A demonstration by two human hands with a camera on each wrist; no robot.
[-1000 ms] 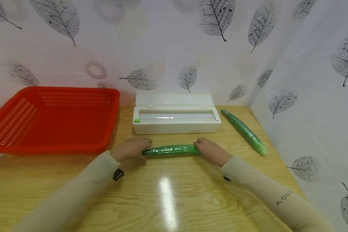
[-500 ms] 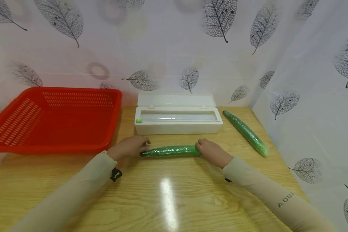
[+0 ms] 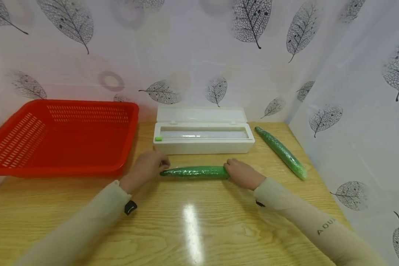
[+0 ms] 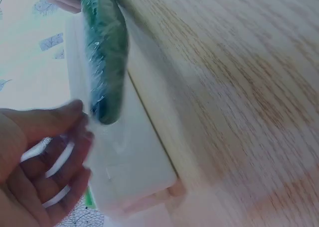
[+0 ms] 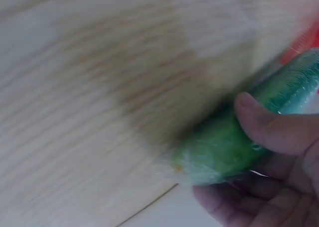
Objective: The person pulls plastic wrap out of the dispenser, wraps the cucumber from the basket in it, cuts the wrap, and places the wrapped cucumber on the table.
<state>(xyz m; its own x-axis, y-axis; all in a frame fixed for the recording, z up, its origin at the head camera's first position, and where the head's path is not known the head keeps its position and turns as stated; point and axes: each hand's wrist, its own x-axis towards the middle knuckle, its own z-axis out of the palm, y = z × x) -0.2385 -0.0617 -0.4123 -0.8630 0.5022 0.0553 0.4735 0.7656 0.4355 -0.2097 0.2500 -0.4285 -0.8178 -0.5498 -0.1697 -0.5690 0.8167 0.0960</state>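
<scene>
A cucumber [image 3: 196,172] in clear cling film lies crosswise between my hands, in front of a white cling film dispenser [image 3: 202,147]. My right hand [image 3: 241,173] grips its lighter green end. In the right wrist view the thumb [image 5: 269,125] presses along one side while the fingers curl underneath. At the dark, narrow end is my left hand [image 3: 146,168], its thumb and forefinger pinched together on the loose film right beside the tip. The left wrist view shows that hand's other fingers [image 4: 55,182] bent and spaced apart, with the wrapped cucumber [image 4: 105,53] just beyond the fingertips.
A red plastic basket [image 3: 69,170] stands at the left on the wooden table [image 3: 152,229]. Another wrapped cucumber [image 3: 280,152] lies slanted at the right, near the table's edge. Behind the dispenser, whose lid is raised, hangs a leaf-patterned curtain [image 3: 192,55].
My left hand has slid off the cucumber's dark end, moved slightly left and turned upward, its fingers drawing together. The right hand keeps its grip, and the cucumber has barely shifted.
</scene>
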